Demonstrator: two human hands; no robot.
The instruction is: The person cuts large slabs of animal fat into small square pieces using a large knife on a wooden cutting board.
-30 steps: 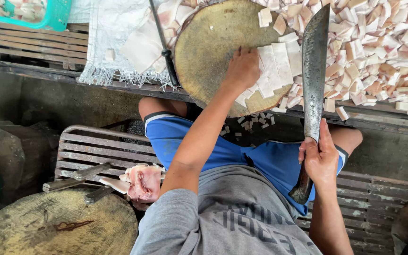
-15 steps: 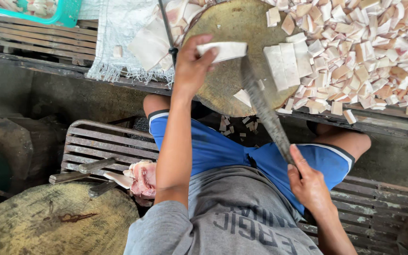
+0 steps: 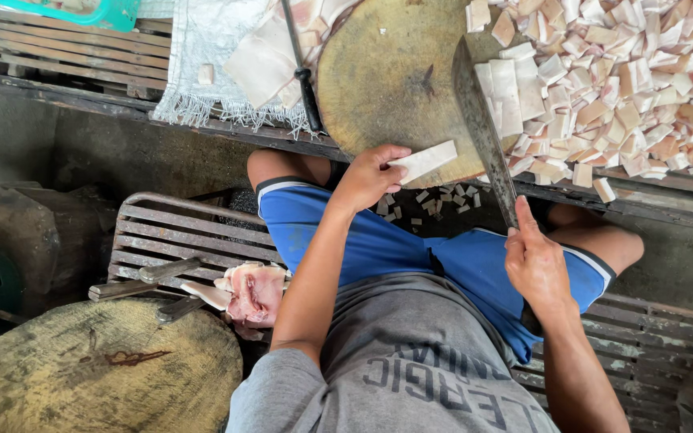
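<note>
Since the earlier frame, the left hand (image 3: 370,175) has been drawn back from the middle of the chopping block (image 3: 391,80) to its near edge, and the cleaver (image 3: 483,128) has been raised more upright. The left hand is closed on a pale strip (image 3: 424,161), held at the block's near rim. The right hand (image 3: 535,265) is wrapped around the cleaver's handle, thumb along it, blade pointing away over the block. Cut pieces (image 3: 627,88) are heaped right of the block.

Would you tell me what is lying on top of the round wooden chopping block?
On the round wooden chopping block lie white cut pieces under the cleaver blade. The left hand holds a pale strip at its near edge.
</note>
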